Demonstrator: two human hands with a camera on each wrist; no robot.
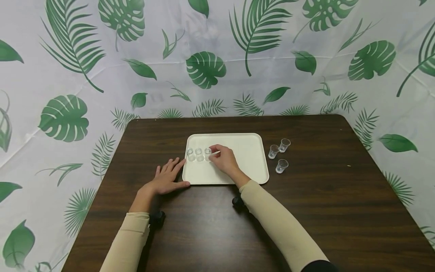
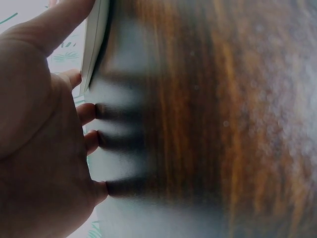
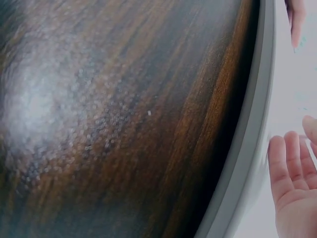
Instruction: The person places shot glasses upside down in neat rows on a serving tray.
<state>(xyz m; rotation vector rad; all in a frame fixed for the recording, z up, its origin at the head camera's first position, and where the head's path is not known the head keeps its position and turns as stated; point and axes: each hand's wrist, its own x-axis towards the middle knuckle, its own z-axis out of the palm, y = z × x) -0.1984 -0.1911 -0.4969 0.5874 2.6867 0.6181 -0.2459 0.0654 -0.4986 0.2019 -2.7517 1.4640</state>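
Observation:
Three small clear shot glasses stand in a row on the left half of a white tray (image 1: 238, 172): a left one (image 1: 190, 155), a middle one (image 1: 199, 155) and a right one (image 1: 207, 154). My right hand (image 1: 224, 160) reaches over the tray and pinches the right-hand glass between thumb and fingers; in the right wrist view the fingers (image 3: 292, 168) show above the tray, but the glass is hard to make out. My left hand (image 1: 168, 177) lies spread beside the tray's left edge, thumb and index finger touching its rim, the other fingertips resting on the table.
To the right of the tray, three more shot glasses stand on the dark wooden table (image 1: 210, 234): a far one (image 1: 284, 145), a middle one (image 1: 273, 151) and a near one (image 1: 281, 166). A leaf-patterned cloth (image 1: 163, 87) hangs behind the table.

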